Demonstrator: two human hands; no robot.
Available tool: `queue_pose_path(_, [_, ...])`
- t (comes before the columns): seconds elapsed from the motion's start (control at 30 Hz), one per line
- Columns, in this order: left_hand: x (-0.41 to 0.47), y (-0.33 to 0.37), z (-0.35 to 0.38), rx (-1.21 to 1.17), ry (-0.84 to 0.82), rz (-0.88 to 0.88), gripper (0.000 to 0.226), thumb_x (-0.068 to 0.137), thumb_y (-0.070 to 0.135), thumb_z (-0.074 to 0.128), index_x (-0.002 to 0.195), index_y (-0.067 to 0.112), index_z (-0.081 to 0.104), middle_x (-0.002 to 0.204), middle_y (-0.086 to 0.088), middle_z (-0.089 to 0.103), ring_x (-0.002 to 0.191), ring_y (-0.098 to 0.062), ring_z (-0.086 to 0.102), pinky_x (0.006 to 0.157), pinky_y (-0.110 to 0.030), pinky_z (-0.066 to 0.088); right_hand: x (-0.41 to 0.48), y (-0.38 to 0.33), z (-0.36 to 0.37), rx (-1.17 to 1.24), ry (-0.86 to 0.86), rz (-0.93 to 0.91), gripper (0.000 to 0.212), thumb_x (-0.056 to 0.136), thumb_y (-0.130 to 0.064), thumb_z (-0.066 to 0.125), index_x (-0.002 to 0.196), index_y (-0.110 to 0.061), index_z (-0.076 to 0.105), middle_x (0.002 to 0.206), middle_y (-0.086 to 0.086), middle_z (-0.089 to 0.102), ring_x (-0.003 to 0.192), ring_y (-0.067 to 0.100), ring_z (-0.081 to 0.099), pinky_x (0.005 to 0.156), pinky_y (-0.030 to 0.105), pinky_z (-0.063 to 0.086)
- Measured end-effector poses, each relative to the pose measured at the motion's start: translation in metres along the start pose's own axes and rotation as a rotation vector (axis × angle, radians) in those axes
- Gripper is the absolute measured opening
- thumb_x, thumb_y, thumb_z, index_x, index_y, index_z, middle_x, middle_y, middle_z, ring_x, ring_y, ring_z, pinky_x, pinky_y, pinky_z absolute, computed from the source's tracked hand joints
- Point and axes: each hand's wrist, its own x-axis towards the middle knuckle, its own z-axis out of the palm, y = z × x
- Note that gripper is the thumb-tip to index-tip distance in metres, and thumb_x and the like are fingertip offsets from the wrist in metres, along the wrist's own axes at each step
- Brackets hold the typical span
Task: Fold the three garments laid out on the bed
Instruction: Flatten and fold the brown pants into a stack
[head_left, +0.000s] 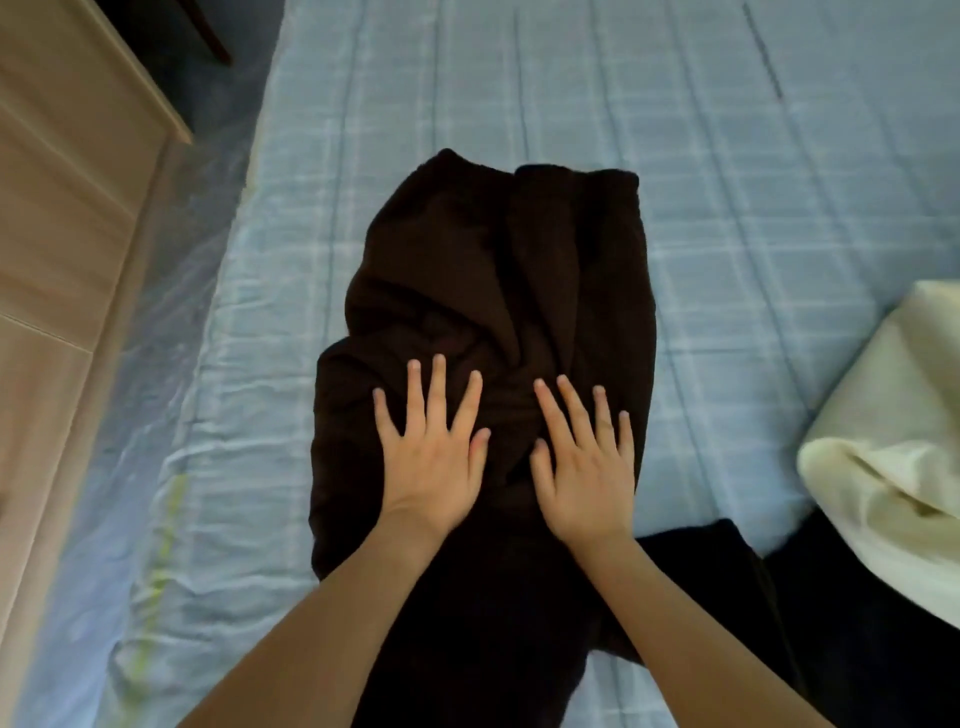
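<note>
A dark brown garment (483, 270) lies lengthwise on the bed, partly folded, with creases running down its middle. My left hand (431, 452) rests flat on its lower left part, fingers spread. My right hand (584, 462) lies flat beside it on the lower right part, fingers spread too. Neither hand holds any cloth. A cream garment (893, 431) sits bunched at the right edge. Another dark garment (852, 623) lies at the lower right, partly under the cream one.
The bed has a light blue checked sheet (753, 182). A pale wooden chest of drawers (62, 260) stands to the left, beyond the bed's left edge. A dark floor and a chair leg (208, 31) show at the top left.
</note>
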Motion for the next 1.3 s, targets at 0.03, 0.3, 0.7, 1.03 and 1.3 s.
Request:
queue_pose_path(0.03, [0.001,-0.001,-0.001,0.008,0.013,-0.001,0.061,0.099,0.048,0.026,0.155,0.025,0.024,0.162,-0.017,0.020,0.151,-0.039,0.011,0.115,-0.066,0.006,0.002,0.001,0.000,0.012,0.025,0.003,0.061,0.099,-0.040,0.036,0.158,-0.037,0.021,0.163,-0.005,0.029,0.152,0.031,0.021,0.122,0.050,0.014])
queue_pose_path(0.3, [-0.008,-0.009,-0.042,-0.018,-0.151,0.049,0.059,0.102,0.049,0.025,0.157,0.029,0.015,0.166,-0.012,0.004,0.152,-0.034,-0.005,0.119,-0.058,0.002,-0.009,-0.010,-0.034,0.038,-0.183,0.036,0.058,0.107,-0.041,0.030,0.160,-0.033,0.007,0.168,-0.004,0.011,0.155,0.028,0.005,0.124,0.046,0.005])
queue_pose_path(0.7, [-0.295,-0.022,-0.055,-0.739,-0.155,-0.158,0.061,0.097,0.041,0.048,0.153,0.041,0.021,0.160,-0.005,0.022,0.146,-0.024,0.024,0.118,-0.039,0.027,-0.292,-0.112,-0.041,0.664,-0.017,0.437,0.065,0.093,-0.036,0.066,0.143,-0.054,0.029,0.153,0.004,0.029,0.131,0.009,0.031,0.102,0.025,0.036])
queue_pose_path(1.03, [-0.325,-0.042,-0.080,-1.187,-0.279,-0.352,0.072,0.076,0.038,0.082,0.134,0.059,0.046,0.122,0.016,0.068,0.113,0.006,0.061,0.090,-0.011,0.049,-0.320,-0.093,-0.057,1.002,-0.200,0.382,0.080,0.082,-0.006,0.076,0.137,-0.056,0.047,0.125,-0.027,0.062,0.113,-0.006,0.060,0.083,0.011,0.052])
queue_pose_path(1.3, [-0.371,0.011,-0.087,-1.584,-0.434,-0.409,0.080,0.090,-0.004,0.064,0.144,0.048,0.035,0.151,0.017,0.044,0.133,0.004,0.045,0.103,-0.014,0.043,-0.363,-0.059,-0.073,1.198,-0.371,0.285,0.088,0.084,-0.005,0.077,0.147,-0.050,0.036,0.142,-0.037,0.044,0.133,-0.011,0.043,0.103,0.020,0.047])
